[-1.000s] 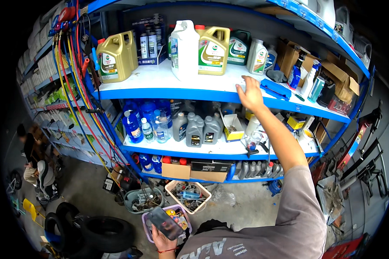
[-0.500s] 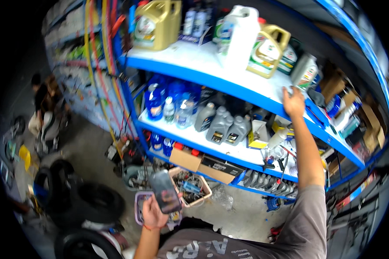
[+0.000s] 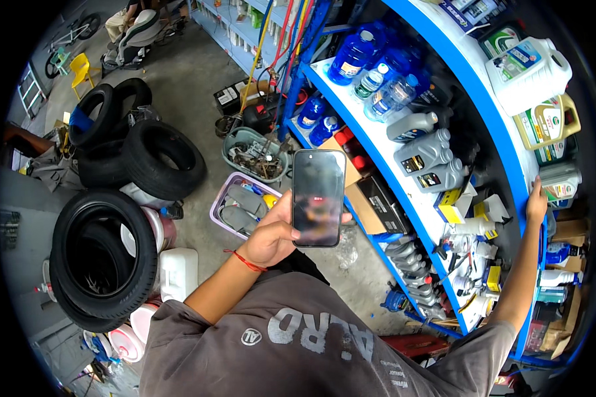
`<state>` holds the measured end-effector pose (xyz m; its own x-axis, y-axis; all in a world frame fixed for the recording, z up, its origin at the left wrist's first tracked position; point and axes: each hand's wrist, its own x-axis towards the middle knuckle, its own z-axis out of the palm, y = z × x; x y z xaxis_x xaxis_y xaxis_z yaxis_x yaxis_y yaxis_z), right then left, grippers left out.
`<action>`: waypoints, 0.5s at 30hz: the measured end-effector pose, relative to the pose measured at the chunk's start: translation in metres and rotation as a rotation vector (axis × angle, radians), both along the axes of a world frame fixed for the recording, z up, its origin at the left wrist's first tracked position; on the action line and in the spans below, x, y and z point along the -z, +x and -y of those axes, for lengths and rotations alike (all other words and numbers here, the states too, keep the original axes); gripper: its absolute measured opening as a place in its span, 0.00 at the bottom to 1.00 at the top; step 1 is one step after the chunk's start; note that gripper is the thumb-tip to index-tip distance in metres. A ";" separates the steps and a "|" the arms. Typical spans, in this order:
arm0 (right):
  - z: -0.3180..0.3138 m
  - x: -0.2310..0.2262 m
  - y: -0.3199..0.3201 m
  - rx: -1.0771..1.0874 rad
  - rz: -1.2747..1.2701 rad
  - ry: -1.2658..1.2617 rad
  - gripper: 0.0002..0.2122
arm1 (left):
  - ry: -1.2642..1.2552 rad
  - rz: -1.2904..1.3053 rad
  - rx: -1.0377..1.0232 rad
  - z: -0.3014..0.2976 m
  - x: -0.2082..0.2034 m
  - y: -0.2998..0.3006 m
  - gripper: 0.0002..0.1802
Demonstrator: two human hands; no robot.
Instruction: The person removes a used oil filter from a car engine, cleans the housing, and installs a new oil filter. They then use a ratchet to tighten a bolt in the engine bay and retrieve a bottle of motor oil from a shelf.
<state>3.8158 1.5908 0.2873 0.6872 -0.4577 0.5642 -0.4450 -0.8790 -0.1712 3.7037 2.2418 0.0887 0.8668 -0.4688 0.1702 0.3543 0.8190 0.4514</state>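
My left hand (image 3: 271, 231) is closed around a black smartphone (image 3: 318, 198), held upright in front of my chest with its dark, glossy screen facing me. A red cord circles that wrist. At the right, my right hand (image 3: 537, 202) rests on the edge of the blue-framed upper shelf (image 3: 490, 73), fingers stretched out. Its fingertips are beside a grey oil bottle (image 3: 560, 182); whether they touch it I cannot tell. Farther along that shelf are a gold oil jug (image 3: 543, 126) and a large white jug (image 3: 526, 73).
Lower shelves hold blue bottles (image 3: 351, 56), grey oil bottles (image 3: 425, 152) and opened boxes (image 3: 453, 205). On the floor stand a lilac-rimmed basket (image 3: 218, 208), a tub of metal parts (image 3: 255, 155), stacked tires (image 3: 102, 258) and a white canister (image 3: 179, 274). A person (image 3: 122, 20) is far off.
My view has turned left, so the shelves now appear steeper and farther right. The smartphone has come up and more upright in my left hand. My right hand stays at the upper shelf's edge.
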 end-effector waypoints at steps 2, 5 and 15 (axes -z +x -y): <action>0.002 -0.003 0.001 0.033 -0.039 -0.002 0.36 | 0.008 0.029 -0.004 0.000 0.001 -0.001 0.52; 0.022 -0.004 0.000 -0.043 -0.052 0.135 0.35 | 0.021 0.031 0.006 -0.001 0.001 -0.001 0.53; 0.008 -0.003 -0.003 0.012 -0.082 0.055 0.35 | 0.023 0.043 0.028 -0.002 0.003 -0.003 0.54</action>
